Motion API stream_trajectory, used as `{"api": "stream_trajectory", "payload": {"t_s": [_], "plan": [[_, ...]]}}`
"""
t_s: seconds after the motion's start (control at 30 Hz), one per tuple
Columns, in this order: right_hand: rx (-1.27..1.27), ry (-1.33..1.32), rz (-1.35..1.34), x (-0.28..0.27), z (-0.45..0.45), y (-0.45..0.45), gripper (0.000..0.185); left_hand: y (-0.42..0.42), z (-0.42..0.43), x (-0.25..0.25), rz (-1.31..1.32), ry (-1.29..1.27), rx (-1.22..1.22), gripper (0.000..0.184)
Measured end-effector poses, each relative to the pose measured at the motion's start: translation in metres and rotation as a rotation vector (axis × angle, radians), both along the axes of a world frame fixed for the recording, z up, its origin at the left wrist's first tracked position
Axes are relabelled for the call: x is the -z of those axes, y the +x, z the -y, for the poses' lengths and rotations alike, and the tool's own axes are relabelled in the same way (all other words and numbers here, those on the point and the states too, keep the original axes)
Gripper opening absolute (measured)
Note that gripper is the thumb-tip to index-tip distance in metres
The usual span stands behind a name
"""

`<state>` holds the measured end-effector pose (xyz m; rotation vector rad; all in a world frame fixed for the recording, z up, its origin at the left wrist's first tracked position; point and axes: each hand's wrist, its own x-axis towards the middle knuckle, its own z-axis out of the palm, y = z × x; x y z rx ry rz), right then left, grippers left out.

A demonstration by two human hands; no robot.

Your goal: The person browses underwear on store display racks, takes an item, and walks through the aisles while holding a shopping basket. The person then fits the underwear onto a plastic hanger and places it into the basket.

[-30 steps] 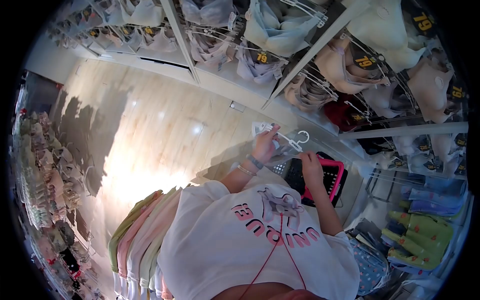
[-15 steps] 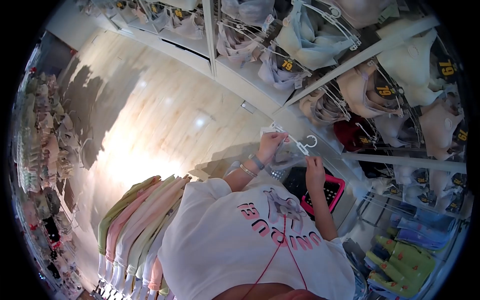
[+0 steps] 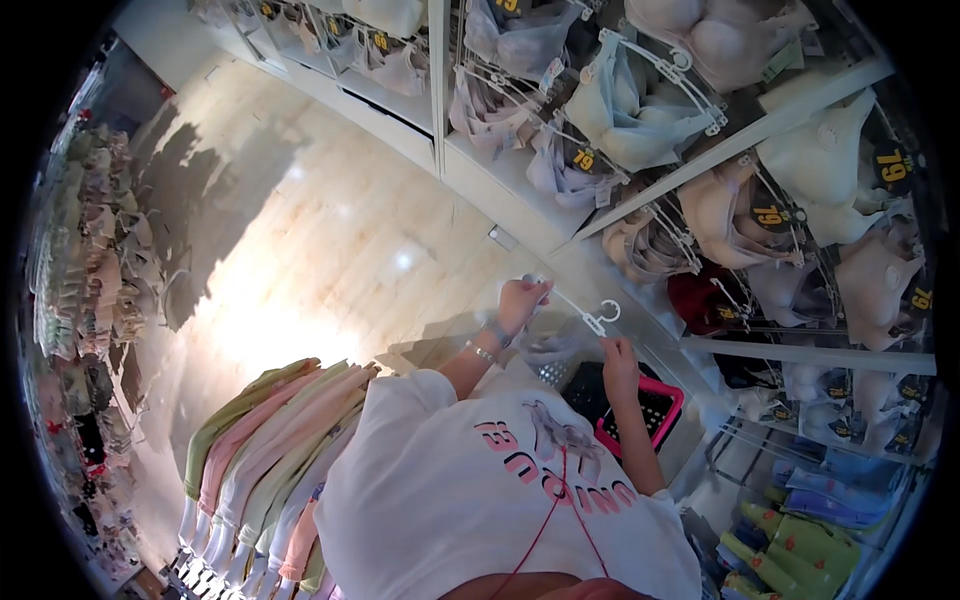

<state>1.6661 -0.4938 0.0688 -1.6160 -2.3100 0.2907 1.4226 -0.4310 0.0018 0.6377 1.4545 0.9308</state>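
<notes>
A white plastic hanger (image 3: pixel 596 318) with its hook turned up and right is stretched between my two hands. My left hand (image 3: pixel 523 304), with a watch and a bracelet at the wrist, is closed around one end of the hanger. At the other end, my right hand (image 3: pixel 618 362) pinches the hanger near its tip. Something pale and sheer (image 3: pixel 548 346) shows below the hanger; whether it hangs from it I cannot tell. Under my right forearm is a pink-rimmed dark basket or case (image 3: pixel 667 420), partly hidden.
Shelves of bras (image 3: pixel 640 110) on white hangers, with yellow-numbered price tags, rise at the right. A rack of pastel garments (image 3: pixel 285 440) stands at the lower left. More hanging underwear (image 3: pixel 95 270) lines the far left. Folded green clothes (image 3: pixel 800 550) lie at the lower right.
The hanger and both hands sit slightly lower and further left in view. My left hand has turned and covers more of the hanger's end. The camera view has also shifted.
</notes>
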Motion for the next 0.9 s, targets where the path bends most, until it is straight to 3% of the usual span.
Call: {"api": "stream_trajectory", "payload": {"t_s": [0.1, 0.17, 0.23, 0.3, 0.4, 0.5, 0.6, 0.7, 0.9], "plan": [[0.010, -0.049, -0.080, -0.017, -0.003, 0.001, 0.017, -0.013, -0.002, -0.024, -0.522, 0.087, 0.180, 0.048], [-0.021, -0.076, -0.122, -0.030, -0.004, -0.001, 0.019, -0.014, -0.009, -0.056, -0.999, 0.691, -0.023, 0.052], [-0.086, -0.071, -0.149, -0.044, -0.006, -0.004, 0.021, -0.012, -0.012, -0.065, -1.083, 1.070, 0.112, 0.054], [-0.117, -0.121, -0.167, -0.054, -0.010, -0.008, 0.019, 0.003, -0.006, -0.063, -0.767, 1.160, 0.604, 0.056], [-0.149, -0.191, -0.223, -0.075, -0.014, -0.008, 0.016, 0.025, -0.002, -0.080, -0.574, 0.710, 1.065, 0.056], [-0.169, -0.280, -0.305, -0.093, -0.023, -0.002, 0.013, 0.028, -0.011, -0.116, -0.652, 0.697, 1.147, 0.051], [-0.078, -0.474, -0.416, -0.090, -0.029, 0.010, 0.011, 0.036, -0.016, -0.123, -0.564, 0.839, 1.104, 0.047], [-0.042, -0.545, -0.507, -0.093, -0.037, 0.013, 0.009, 0.046, -0.024, -0.140, -0.415, 0.472, 1.313, 0.046], [-0.110, -0.432, -0.322, -0.103, -0.051, 0.012, 0.014, 0.059, -0.022, -0.118, -0.315, 0.621, 1.051, 0.039]]}}
